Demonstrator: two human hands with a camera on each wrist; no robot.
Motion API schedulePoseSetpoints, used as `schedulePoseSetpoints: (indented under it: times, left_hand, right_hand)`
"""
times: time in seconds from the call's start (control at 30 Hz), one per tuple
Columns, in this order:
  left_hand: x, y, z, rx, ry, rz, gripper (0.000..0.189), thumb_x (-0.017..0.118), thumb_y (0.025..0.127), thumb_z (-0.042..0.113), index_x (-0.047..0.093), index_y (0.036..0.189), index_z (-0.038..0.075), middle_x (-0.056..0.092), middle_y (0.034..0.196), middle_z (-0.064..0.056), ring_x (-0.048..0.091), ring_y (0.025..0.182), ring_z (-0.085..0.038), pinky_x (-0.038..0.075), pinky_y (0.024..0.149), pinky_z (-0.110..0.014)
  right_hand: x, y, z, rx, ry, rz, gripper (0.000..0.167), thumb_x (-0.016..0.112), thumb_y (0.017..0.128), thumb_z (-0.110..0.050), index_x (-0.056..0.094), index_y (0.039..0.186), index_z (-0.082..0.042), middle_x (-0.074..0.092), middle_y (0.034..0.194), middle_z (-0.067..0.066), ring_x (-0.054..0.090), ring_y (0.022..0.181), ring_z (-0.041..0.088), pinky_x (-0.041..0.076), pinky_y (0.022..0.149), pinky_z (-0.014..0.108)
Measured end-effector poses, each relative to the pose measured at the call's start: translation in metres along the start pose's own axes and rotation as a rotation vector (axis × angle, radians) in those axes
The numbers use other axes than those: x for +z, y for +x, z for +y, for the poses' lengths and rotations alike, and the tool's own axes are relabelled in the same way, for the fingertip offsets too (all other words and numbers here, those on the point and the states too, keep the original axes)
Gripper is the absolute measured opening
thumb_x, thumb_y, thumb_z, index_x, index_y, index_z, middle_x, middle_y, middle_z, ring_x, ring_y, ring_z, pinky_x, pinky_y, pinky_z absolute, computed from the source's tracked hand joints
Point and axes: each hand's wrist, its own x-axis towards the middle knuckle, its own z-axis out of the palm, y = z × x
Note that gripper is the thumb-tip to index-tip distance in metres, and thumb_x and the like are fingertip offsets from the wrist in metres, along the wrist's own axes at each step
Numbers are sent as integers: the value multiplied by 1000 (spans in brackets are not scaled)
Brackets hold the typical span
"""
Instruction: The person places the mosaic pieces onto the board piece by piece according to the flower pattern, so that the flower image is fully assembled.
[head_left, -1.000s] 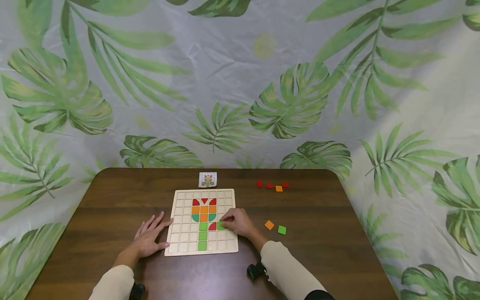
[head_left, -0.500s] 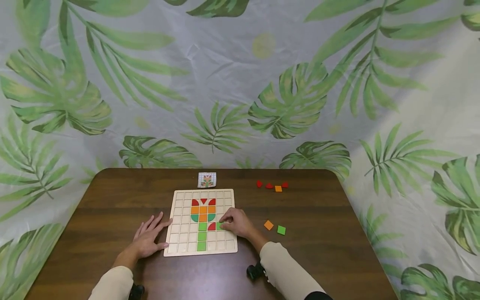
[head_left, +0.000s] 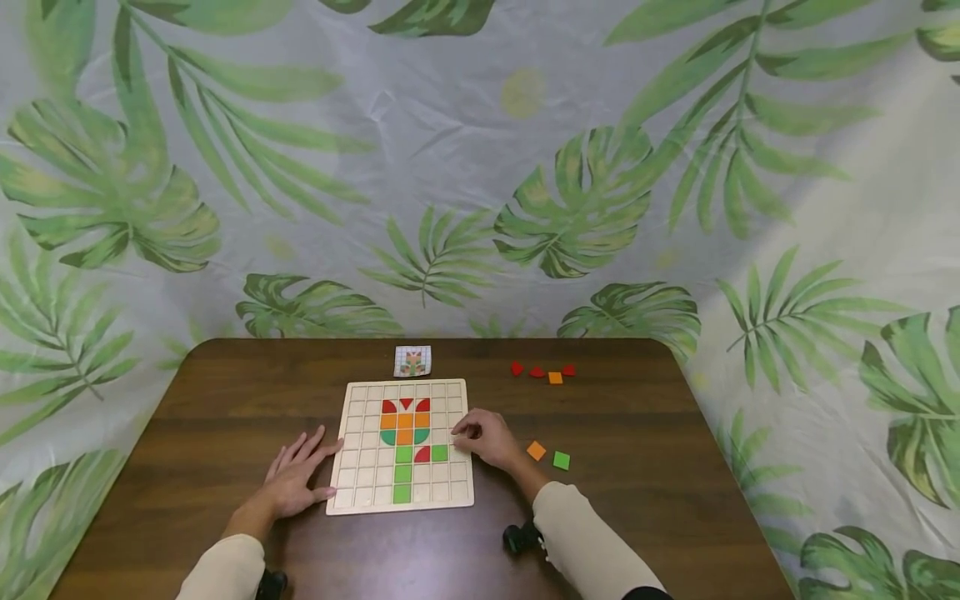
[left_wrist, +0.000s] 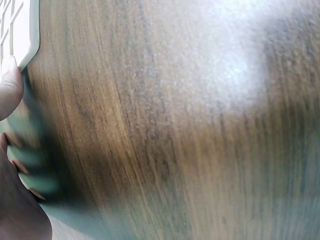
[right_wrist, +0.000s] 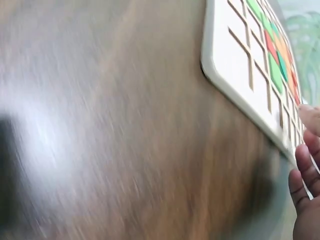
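Note:
A pale wooden grid board (head_left: 367, 479) lies on the table with coloured tiles forming a flower. My left hand (head_left: 294, 483) rests at its left edge, fingers spread; the thumb (left_wrist: 11, 85) touches the board's corner in the left wrist view. Over the right edge hovers my right hand (head_left: 487, 437), fingers loosely bent, with nothing between them. Just left of its fingertips a green square tile (head_left: 439, 453) sits in a cell. Beside that tile is a red quarter-round tile (head_left: 423, 454), and green squares (head_left: 402, 472) make a stem in one column.
Behind the board lies a small pattern card (head_left: 412, 361). On the right are an orange square (head_left: 536, 451) and a green square (head_left: 562, 460). Farther back are several red pieces (head_left: 537, 372) and another orange square (head_left: 555, 378). A leaf-print cloth (head_left: 450, 167) hangs behind the table (head_left: 622, 417).
My right hand has let go of the green square tile and moved right, toward the board's edge. The tile stays in its cell. My left hand keeps its place.

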Motion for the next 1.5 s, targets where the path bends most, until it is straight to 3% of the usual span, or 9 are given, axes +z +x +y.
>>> schedulePoseSetpoints:
  times: [0.27, 0.47, 0.67, 0.97, 1.2, 1.5]
  left_hand:
    - [1, -1, 0, -9, 3, -1, 75, 77, 78, 35, 45, 144, 15, 21, 156, -23, 14, 139, -49, 6, 107, -68]
    - [2, 1, -2, -7, 1, -2, 75, 77, 78, 34, 45, 144, 15, 21, 156, -22, 13, 139, -48, 6, 107, -68]
    - [1, 4, -2, -2, 0, 11, 75, 77, 78, 33, 45, 144, 15, 21, 156, -22, 13, 139, -48, 6, 107, -68]
    - [2, 2, -3, 4, -5, 10, 74, 77, 79, 32, 46, 143, 15, 21, 155, -22, 14, 139, -49, 6, 106, -68]
    - [1, 1, -3, 8, -8, 18, 73, 77, 79, 31, 46, 143, 15, 22, 155, -21, 14, 139, -49, 6, 106, -68]
    - [2, 2, -5, 13, -20, 18, 73, 77, 80, 31, 45, 144, 15, 22, 156, -20, 14, 139, -49, 6, 106, -68]
  right_hand:
    - [-29, 2, 25, 23, -14, 154, 12, 79, 79, -6, 73, 89, -6, 62, 84, 0, 56, 76, 15, 49, 69, 25]
    - [-54, 9, 43, 97, -8, 252, 15, 79, 78, -6, 73, 92, -5, 65, 90, 4, 60, 83, 20, 51, 76, 33]
    - [-74, 25, 59, 201, -8, 300, 21, 79, 79, -9, 72, 98, -5, 64, 97, 7, 59, 90, 26, 50, 82, 41]
    - [-87, 45, 73, 287, -36, 333, 30, 81, 78, -11, 70, 104, -1, 62, 101, 14, 58, 93, 29, 49, 85, 43]
    - [-89, 59, 78, 339, -135, 304, 35, 79, 81, -19, 70, 111, -3, 61, 113, 16, 52, 108, 34, 27, 105, 51]
    - [-86, 68, 78, 373, -264, 292, 35, 78, 82, -24, 72, 109, -4, 58, 116, 15, 47, 112, 36, 29, 97, 54]
